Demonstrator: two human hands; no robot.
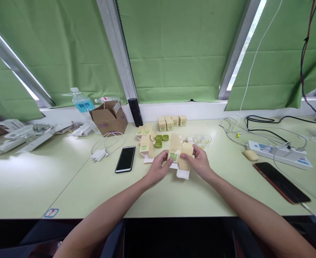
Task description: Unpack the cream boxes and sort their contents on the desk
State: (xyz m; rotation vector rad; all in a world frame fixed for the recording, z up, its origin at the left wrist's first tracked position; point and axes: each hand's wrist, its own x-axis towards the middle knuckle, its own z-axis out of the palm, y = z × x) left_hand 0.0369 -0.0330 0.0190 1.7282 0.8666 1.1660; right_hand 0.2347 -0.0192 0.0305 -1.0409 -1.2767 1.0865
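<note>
A blue-framed sticker (51, 213) lies at the near edge of the counter (190, 200), toward the left; a phone (282, 182) rests toward the right. Mid-counter, the left hand (159, 166) and right hand (200, 163) pinch an unfolded carton (176, 145), its green label (173, 157) too small to read. Just beyond sit green tubs (158, 144), then small boxes (169, 124) by the far edge. Farther left, a bottle (88, 115) bears 飘雪.

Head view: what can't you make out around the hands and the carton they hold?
All in the head view:
Fine print on the held carton: too small to read.
Some fingers of the left hand and right hand: hidden behind it.
Inside of the brown cardboard box: hidden by its walls.
</note>
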